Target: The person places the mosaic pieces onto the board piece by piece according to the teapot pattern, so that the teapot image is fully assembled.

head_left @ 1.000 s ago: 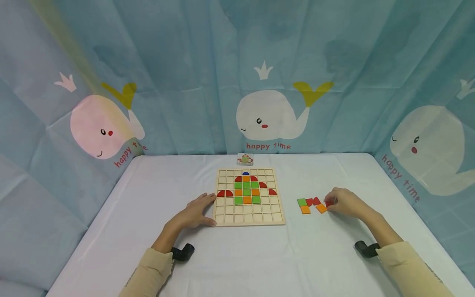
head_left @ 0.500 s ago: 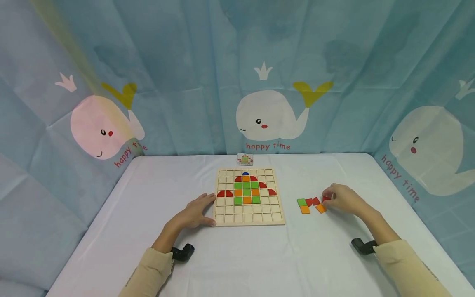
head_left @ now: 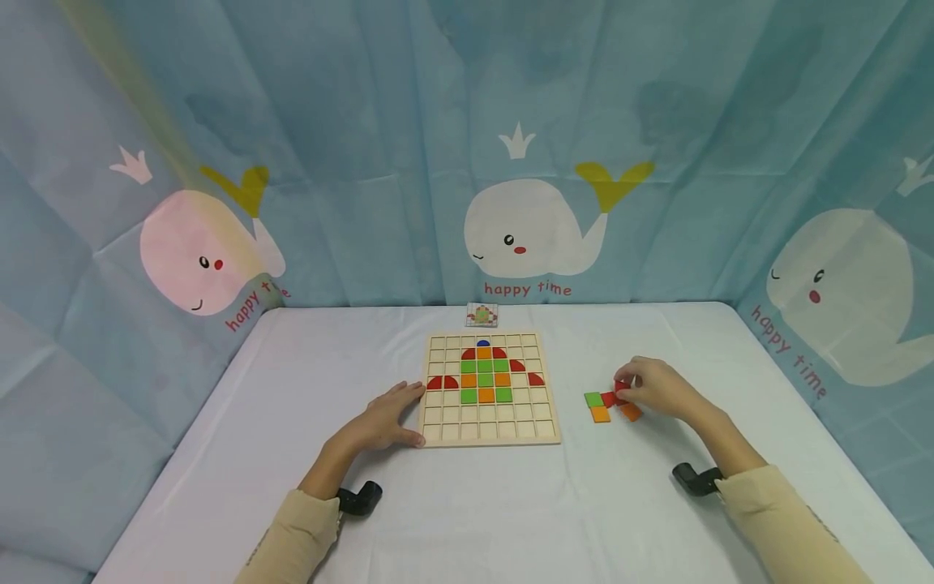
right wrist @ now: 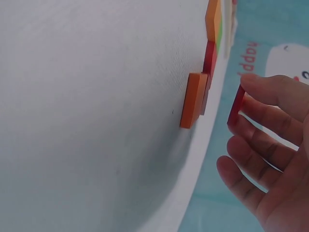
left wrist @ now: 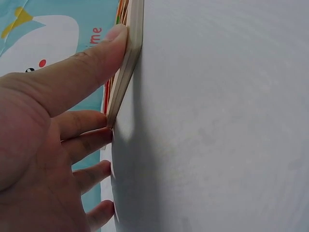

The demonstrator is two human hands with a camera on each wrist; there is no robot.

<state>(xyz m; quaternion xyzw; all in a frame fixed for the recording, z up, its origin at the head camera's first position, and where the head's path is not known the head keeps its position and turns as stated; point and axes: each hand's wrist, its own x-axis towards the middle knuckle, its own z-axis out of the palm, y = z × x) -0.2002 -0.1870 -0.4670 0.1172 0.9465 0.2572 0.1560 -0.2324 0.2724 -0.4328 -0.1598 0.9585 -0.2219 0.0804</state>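
A wooden grid board (head_left: 489,433) lies mid-table, with green, orange and red tiles and a blue half-round piece set in its cells. At its left edge rests my left hand (head_left: 385,417), fingers spread, thumb by the near corner; the left wrist view shows the thumb (left wrist: 91,67) against the board's side. Right of the board, my right hand (head_left: 660,389) pinches a red tile (right wrist: 235,104) between thumb and fingertips, raised off the table. Beneath and beside it lie a green tile (head_left: 593,399), orange tiles (head_left: 601,414) and red pieces (head_left: 608,399), partly hidden by the hand.
A small picture card (head_left: 482,315) lies behind the board, showing a similar coloured pattern. A white cloth (head_left: 481,519) covers the table. Blue curtains (head_left: 365,162) with whale prints hang along the back and sides. Each wrist wears a black device (head_left: 360,498).
My right hand has lifted the red tile and carried it left, over the loose tiles. My left hand stays at the board's edge.
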